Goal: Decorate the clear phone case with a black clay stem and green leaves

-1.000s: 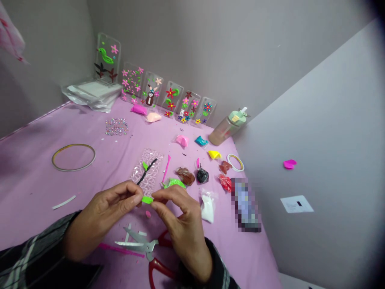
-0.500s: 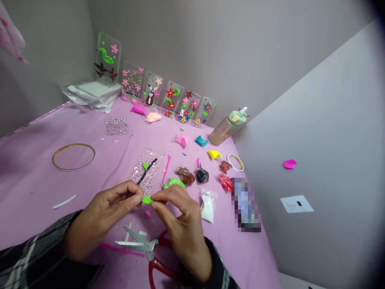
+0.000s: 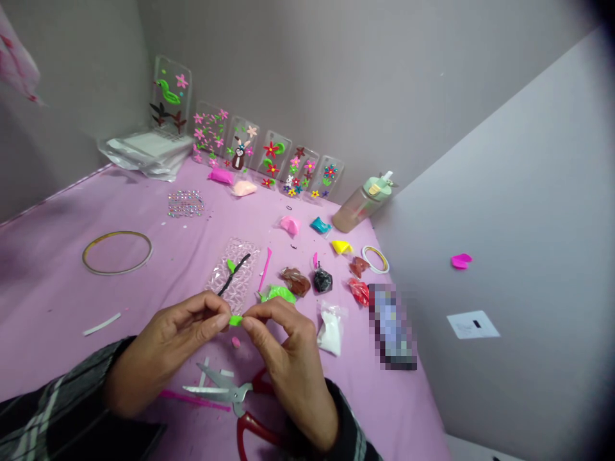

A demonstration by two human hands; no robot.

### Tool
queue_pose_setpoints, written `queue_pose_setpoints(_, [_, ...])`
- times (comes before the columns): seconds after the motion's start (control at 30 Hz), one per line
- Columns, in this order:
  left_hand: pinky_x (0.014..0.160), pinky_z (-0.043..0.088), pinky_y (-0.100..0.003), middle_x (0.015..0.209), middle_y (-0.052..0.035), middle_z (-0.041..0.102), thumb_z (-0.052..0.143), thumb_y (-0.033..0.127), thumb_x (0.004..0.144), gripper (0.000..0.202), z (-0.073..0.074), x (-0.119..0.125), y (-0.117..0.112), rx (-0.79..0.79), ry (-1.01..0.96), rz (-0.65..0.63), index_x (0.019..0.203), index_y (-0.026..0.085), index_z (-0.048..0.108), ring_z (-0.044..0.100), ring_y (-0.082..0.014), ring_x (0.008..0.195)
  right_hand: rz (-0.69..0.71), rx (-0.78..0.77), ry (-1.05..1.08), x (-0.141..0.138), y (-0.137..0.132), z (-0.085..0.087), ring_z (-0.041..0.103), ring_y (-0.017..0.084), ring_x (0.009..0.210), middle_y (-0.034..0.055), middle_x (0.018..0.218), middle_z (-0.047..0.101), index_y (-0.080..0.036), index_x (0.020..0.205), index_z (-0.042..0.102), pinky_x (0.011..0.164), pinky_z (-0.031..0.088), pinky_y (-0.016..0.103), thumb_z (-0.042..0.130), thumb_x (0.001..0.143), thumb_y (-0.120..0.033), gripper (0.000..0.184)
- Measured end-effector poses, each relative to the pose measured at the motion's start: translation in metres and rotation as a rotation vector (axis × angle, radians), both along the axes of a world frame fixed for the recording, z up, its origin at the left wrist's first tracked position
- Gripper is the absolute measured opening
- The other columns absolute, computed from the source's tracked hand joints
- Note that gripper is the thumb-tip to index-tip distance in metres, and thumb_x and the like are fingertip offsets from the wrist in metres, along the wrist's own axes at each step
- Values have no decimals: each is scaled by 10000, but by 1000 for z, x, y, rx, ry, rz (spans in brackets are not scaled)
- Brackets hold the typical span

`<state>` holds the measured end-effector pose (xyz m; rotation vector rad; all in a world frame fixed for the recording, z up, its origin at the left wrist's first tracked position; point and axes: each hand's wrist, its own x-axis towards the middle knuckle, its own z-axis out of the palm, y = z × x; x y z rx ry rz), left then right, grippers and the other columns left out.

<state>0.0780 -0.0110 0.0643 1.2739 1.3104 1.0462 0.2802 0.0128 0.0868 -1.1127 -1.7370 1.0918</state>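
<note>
My left hand [image 3: 180, 336] and my right hand [image 3: 283, 352] meet over the pink table, both pinching a small bright green clay piece [image 3: 235, 320] between thumb and fingertips. Just beyond my hands lies a clear phone case [image 3: 235, 272] with a black clay stem and a green leaf on it. A larger lump of green clay [image 3: 277, 293] sits to its right, beside a pink modelling tool [image 3: 265, 269]. Red-handled scissors [image 3: 230, 394] lie open under my wrists.
Bagged clay lumps in brown [image 3: 295, 280], black [image 3: 323, 280], red [image 3: 360, 291], yellow [image 3: 342, 246], teal [image 3: 320, 225], pink [image 3: 290, 225] and white [image 3: 330, 333] are scattered right. Decorated cases [image 3: 271, 157] lean on the back wall. A bottle [image 3: 360, 203], tape ring [image 3: 116, 251] and rhinestone sheet [image 3: 186, 202] lie around.
My fingers have squeezed the green piece a little shorter; the hands stay in place. The view has shifted very slightly.
</note>
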Motion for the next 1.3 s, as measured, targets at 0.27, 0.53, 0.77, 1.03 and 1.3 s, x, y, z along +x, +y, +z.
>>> queue_pose_setpoints(0.27, [870, 698, -263, 1004, -32, 842, 713, 626, 990, 349, -14, -4, -4, 48, 85, 23, 1008, 289, 803, 827, -274, 1028, -20, 24, 22, -1, 1, -4, 726, 202, 847, 1, 854, 828, -255, 876, 830, 815, 509, 341, 776, 1045, -185, 191])
queue_pose_setpoints(0.53, [796, 651, -188, 837, 7, 785, 758, 562, 947, 303, -9, 5, -1, 68, 14, 61, 856, 275, 794, 777, -188, 834, -3, -23, -18, -2, 0, -4, 754, 225, 897, 32, 930, 844, -249, 1041, 871, 868, 552, 364, 803, 1052, -288, 79])
queue_pose_setpoints(0.77, [941, 647, -219, 1076, -8, 810, 750, 616, 1018, 319, -28, -5, -8, 53, 60, 21, 1082, 305, 784, 783, -229, 1096, 25, -104, -11, -3, -2, -3, 713, 198, 873, 6, 897, 816, -232, 893, 826, 867, 504, 341, 787, 1033, -188, 151])
queue_pose_setpoints(1.03, [909, 619, -187, 988, 10, 785, 720, 584, 1038, 297, -23, -1, -5, 110, 83, 23, 982, 301, 790, 766, -195, 1009, 21, -158, 37, -5, -3, -4, 694, 194, 875, 3, 893, 789, -228, 926, 819, 856, 499, 327, 786, 1012, -210, 94])
queue_pose_setpoints(1.3, [847, 642, -183, 922, -5, 809, 738, 600, 951, 332, -13, 5, -3, 52, 44, 63, 924, 274, 793, 795, -203, 944, 7, -215, 110, -5, -1, -3, 705, 187, 860, 3, 873, 798, -228, 896, 814, 834, 520, 308, 782, 982, -265, 99])
